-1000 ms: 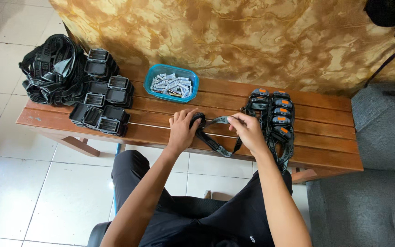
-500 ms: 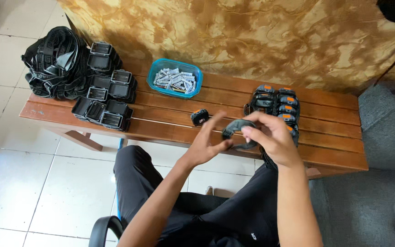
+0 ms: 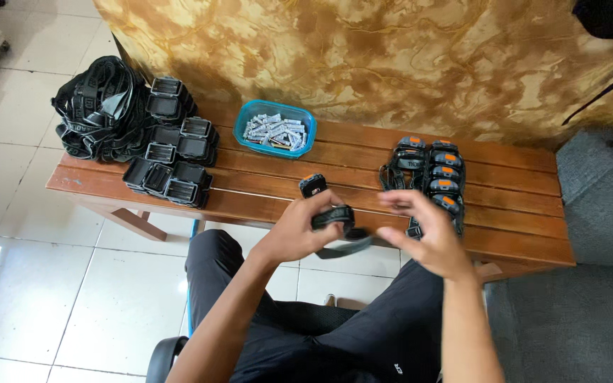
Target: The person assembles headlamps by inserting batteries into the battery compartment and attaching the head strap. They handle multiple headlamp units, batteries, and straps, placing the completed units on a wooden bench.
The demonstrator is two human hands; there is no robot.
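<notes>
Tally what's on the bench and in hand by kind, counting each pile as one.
Blue tray of small silvery parts: 1
Heap of black straps: 1
Cluster of open black cases: 1
Stack of orange-buttoned headlamps: 1
Loose lamp unit: 1
Black strap in left hand: 1
Total: 6

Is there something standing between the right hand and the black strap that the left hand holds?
Nothing visible does. The left hand holds the black strap above the bench's front edge, and the right hand, fingers spread, is just beside it with only open air between them.
</notes>
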